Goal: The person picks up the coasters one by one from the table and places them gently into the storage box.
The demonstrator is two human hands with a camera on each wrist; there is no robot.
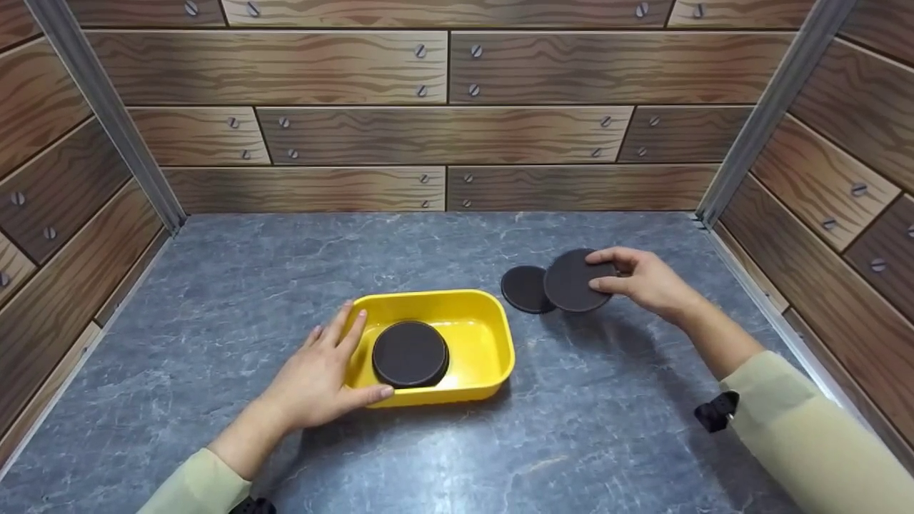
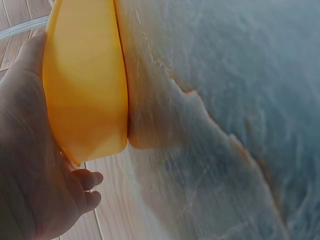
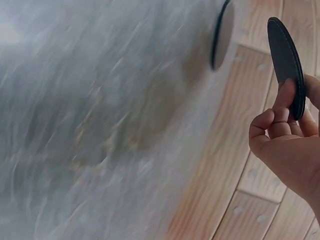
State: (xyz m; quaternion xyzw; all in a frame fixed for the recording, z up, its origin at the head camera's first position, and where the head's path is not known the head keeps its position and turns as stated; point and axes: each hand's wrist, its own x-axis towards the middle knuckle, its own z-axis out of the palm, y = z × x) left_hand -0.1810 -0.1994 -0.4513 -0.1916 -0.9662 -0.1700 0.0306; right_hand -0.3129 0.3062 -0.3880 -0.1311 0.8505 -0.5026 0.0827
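A yellow rectangular tub (image 1: 471, 339) sits on the table, with round black coasters (image 1: 410, 353) stacked at its left side; how many is unclear. My left hand (image 1: 318, 375) grips the tub's left end, thumb along the near rim and fingers over the far left corner. In the left wrist view, that hand (image 2: 30, 145) lies against the tub's outer wall (image 2: 87, 80). Raised above the table, a black coaster (image 1: 575, 282) is pinched at its right edge by my right hand (image 1: 650, 282). The right wrist view shows this coaster (image 3: 287, 55) edge-on between thumb and fingers.
Another black coaster (image 1: 525, 289) lies flat on the table behind the tub's right corner, partly covered by the held one. The blue-grey marbled table (image 1: 250, 264) ends at a wood-patterned back wall (image 1: 357, 135), with similar walls on both sides.
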